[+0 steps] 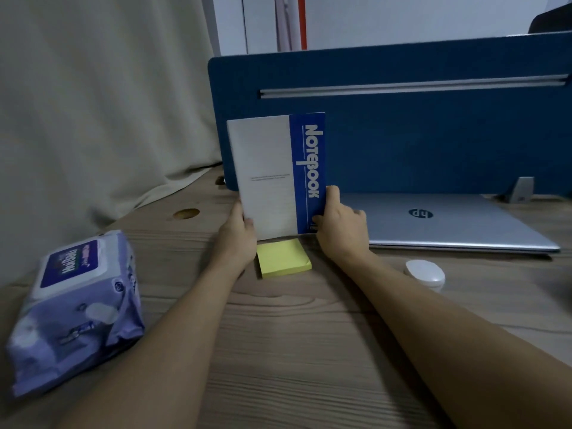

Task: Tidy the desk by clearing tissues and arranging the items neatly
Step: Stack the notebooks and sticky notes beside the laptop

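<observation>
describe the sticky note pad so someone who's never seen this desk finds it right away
Start at the blue divider panel at the back of the wooden desk. In front of it, both hands hold a notebook upright. The sticky note pad lies flat just below it: the only yellow square there.

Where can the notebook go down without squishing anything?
Bare desk lies between the forearms, nearer than the sticky notes. More lies behind the wipes, toward the curtain. It's crowded around the notebook, laptop and mouse.
</observation>
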A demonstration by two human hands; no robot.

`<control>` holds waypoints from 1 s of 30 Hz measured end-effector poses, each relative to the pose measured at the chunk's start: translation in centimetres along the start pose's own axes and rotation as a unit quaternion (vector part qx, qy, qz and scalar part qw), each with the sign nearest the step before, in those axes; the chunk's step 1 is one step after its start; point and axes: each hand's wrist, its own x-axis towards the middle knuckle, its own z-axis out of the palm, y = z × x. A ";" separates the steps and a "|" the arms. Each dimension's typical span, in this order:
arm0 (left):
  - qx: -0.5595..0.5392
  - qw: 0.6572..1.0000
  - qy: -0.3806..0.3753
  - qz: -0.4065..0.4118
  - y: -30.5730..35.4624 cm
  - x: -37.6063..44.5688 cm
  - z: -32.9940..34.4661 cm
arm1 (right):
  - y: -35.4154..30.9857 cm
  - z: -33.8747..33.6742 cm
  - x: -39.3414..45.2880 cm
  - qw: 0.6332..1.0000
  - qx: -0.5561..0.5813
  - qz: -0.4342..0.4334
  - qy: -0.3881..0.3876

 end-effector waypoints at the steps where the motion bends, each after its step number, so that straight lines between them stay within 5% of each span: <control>1: 0.019 1.000 -0.012 -0.004 0.0 -0.1 0.0 | 0.0 0.0 -0.1 1.000 -0.011 0.009 -0.011; 15: 0.026 0.995 -0.082 0.040 0.4 -0.6 -0.6 | -0.2 -1.4 -2.2 0.992 -0.007 0.075 -0.098; 22: 0.075 0.992 -0.104 0.012 0.2 -0.7 -0.6 | -1.1 -1.0 -3.9 0.971 -0.122 0.045 -0.200; 30: 0.046 0.990 -0.134 0.004 0.4 -0.8 -0.7 | -1.3 -1.4 -3.7 0.969 -0.133 0.042 -0.206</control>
